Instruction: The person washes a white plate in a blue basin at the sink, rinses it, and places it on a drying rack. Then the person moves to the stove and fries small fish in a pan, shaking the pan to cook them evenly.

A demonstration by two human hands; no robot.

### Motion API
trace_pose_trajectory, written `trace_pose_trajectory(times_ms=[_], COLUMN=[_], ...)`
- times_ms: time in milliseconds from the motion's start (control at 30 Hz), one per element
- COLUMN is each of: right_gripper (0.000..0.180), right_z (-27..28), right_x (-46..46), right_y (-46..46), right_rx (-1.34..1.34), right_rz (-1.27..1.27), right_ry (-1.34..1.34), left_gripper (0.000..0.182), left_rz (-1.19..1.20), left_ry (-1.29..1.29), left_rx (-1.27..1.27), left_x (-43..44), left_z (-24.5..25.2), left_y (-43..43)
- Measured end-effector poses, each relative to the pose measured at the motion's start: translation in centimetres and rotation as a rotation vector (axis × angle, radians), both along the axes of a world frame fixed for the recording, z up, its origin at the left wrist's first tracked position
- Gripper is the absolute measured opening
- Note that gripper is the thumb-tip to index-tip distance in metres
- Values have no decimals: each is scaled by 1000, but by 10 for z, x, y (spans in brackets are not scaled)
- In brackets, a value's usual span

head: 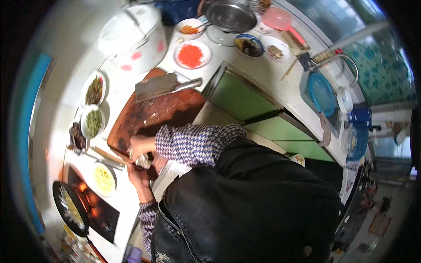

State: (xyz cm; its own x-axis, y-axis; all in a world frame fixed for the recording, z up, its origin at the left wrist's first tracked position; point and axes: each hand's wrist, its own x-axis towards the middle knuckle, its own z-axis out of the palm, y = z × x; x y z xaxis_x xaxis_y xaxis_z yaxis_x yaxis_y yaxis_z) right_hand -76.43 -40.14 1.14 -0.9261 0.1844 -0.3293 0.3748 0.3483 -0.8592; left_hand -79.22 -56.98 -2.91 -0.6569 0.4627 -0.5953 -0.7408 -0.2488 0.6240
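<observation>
My right hand (141,146) reaches over the near edge of a brown wooden cutting board (158,113), its fingers around a small crumpled whitish piece (143,161). Fingers of my left hand (139,179) close on the same piece from the other side. Blur and the fingers partly hide it, so I cannot tell what it is. A broad-bladed cleaver (158,87) lies flat at the far end of the board, its metal handle sticking out past the edge. Small pale scraps dot the wood between cleaver and hand.
A pan (70,208) holding pale strips sits over flames on a black gas stove (111,220). Beside it stands a plate of yellow pieces (104,179). Bowls of greens (93,121), a plate of chopped red food (190,56) and a large white pot (138,49) line the counter.
</observation>
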Motion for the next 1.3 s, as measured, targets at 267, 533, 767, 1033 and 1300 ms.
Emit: trace_pose_trajectory(times_ms=[267,533,767,1033,1300], right_gripper=[63,41,51,43,43], right_z=[26,64,97,65,14], right_x=[30,163,369,541,541], right_y=[19,138,334,561,644], right_rx=[-671,-820,-31,767,663], right_rz=[-381,-628,-977,-858,-515], right_ry=[53,421,411,85,-31], left_gripper=[22,15,15,17,21], left_rz=[-58,-386,-605,-594,-584], left_ry=[313,469,582,456,570], left_rx=[13,206,58,-45,-55], left_x=[7,67,110,203,254], left_z=[60,125,112,89,91], left_y=[44,140,199,279,306])
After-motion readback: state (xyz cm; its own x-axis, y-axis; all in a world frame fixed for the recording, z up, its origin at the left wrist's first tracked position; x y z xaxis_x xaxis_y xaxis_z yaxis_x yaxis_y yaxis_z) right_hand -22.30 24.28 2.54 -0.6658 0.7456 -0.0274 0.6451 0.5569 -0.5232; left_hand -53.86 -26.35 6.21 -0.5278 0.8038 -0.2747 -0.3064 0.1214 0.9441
